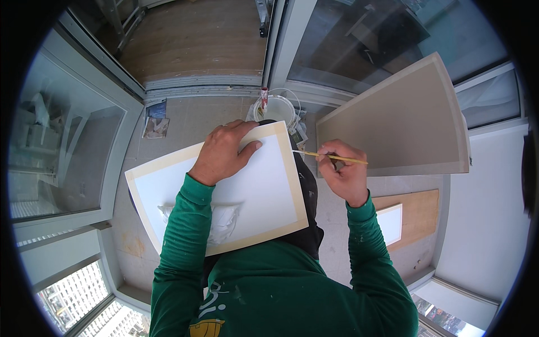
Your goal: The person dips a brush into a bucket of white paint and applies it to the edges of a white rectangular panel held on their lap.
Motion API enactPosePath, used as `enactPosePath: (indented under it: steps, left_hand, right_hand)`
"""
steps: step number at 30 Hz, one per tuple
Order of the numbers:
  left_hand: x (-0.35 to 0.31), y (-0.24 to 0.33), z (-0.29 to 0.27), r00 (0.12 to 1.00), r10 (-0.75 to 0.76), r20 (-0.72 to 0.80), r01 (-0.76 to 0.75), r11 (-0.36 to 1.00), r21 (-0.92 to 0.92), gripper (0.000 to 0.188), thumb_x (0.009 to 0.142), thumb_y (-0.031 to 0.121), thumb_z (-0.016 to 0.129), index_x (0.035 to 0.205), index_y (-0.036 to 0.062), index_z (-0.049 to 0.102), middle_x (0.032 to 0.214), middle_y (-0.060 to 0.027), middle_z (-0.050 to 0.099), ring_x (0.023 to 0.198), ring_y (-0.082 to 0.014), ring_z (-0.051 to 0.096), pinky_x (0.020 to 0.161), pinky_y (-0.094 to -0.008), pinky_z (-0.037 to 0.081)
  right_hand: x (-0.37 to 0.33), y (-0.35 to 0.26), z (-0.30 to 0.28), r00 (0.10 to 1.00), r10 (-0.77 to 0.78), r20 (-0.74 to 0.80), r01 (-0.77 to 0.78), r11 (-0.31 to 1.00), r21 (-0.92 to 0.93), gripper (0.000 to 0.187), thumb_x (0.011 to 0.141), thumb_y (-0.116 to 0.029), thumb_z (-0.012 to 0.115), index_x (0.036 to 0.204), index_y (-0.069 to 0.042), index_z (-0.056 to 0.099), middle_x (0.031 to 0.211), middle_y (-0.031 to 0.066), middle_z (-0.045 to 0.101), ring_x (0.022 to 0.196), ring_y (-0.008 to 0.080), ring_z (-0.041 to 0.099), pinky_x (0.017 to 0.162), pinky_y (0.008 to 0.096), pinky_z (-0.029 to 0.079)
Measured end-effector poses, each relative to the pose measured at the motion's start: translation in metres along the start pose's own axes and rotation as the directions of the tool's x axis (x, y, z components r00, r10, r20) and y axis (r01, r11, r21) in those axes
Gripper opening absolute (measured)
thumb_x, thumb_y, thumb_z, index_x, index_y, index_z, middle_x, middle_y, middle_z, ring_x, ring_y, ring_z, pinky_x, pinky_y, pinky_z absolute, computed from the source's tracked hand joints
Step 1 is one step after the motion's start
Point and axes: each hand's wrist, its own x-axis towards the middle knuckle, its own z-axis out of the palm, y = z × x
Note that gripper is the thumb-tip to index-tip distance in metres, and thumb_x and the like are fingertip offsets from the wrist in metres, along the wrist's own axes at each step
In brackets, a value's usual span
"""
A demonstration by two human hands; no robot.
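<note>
A white panel (264,185) with a cream border along its edges lies tilted across my lap. My left hand (222,149) holds its far edge, the thumb on the white face and the fingers reaching over the border. My right hand (343,168) is closed in a pinch round a thin paintbrush (342,159) with a wooden handle. The brush's whitish tip is beside the panel's right edge; whether it touches cannot be made out. A clear plastic bag (224,222) with white contents rests on the panel's near part, partly behind my left forearm.
Beyond the panel stands a white bucket (281,108) with a red-and-white cylindrical thing (264,98) at it. At right, a large grey-brown panel (401,123) with pale borders leans near the glass. A small white panel (389,223) lies on a brown board (418,216). Folded papers (156,119) lie by the doorway.
</note>
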Motion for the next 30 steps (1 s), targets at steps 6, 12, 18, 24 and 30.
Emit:
enactPosePath:
  steps: [6,12,18,24,30]
  left_hand:
    - [0.000,-0.001,0.002,1.000,-0.004,-0.021,0.003,1.000,-0.020,0.039,0.096,0.020,0.078,0.130,0.0018,0.073,0.115,-0.0211,0.077,0.102,-0.0415,0.075,0.098,-0.0493,0.058]
    - [-0.001,0.000,0.001,1.000,-0.001,-0.023,0.000,1.000,-0.031,0.039,0.096,0.020,0.078,0.130,0.0013,0.073,0.115,-0.0213,0.077,0.102,-0.0421,0.074,0.098,-0.0493,0.058]
    - [-0.001,0.000,0.001,1.000,0.008,-0.029,-0.009,0.999,-0.032,0.039,0.096,0.019,0.078,0.130,0.0010,0.073,0.115,-0.0214,0.077,0.101,-0.0416,0.074,0.097,-0.0488,0.058]
    - [0.001,0.001,-0.002,1.000,0.013,0.003,-0.013,1.000,-0.008,0.038,0.097,0.018,0.078,0.131,0.0007,0.073,0.122,-0.0220,0.077,0.103,-0.0412,0.076,0.097,-0.0476,0.061]
    - [0.001,0.001,-0.002,1.000,0.003,0.004,-0.003,1.000,-0.014,0.038,0.097,0.017,0.077,0.131,0.0004,0.073,0.122,-0.0220,0.077,0.103,-0.0414,0.077,0.097,-0.0477,0.061]
  right_hand:
    - [0.000,-0.005,0.001,1.000,-0.011,-0.010,0.011,1.000,-0.006,0.017,0.085,0.008,0.071,0.099,-0.001,0.071,0.088,0.0039,0.072,0.062,0.0042,0.054,0.055,0.0228,0.043]
    - [-0.007,-0.007,-0.005,0.997,0.034,0.071,-0.032,0.999,-0.025,0.015,0.083,0.006,0.072,0.096,-0.002,0.070,0.086,0.0043,0.072,0.062,0.0065,0.054,0.055,0.0245,0.043]
    - [-0.009,-0.012,-0.009,0.997,0.042,0.068,-0.040,0.999,-0.030,0.014,0.083,0.004,0.073,0.095,-0.003,0.070,0.084,0.0051,0.072,0.061,0.0076,0.053,0.054,0.0252,0.043]
    - [-0.007,-0.006,-0.006,0.997,0.054,0.054,-0.053,0.998,-0.024,0.014,0.084,0.004,0.073,0.096,-0.002,0.071,0.085,0.0040,0.072,0.061,0.0057,0.052,0.054,0.0244,0.041]
    - [-0.002,-0.001,0.000,0.999,0.036,0.017,-0.035,0.999,-0.028,0.014,0.086,0.005,0.073,0.098,-0.002,0.071,0.086,0.0031,0.073,0.061,0.0039,0.051,0.054,0.0235,0.041]
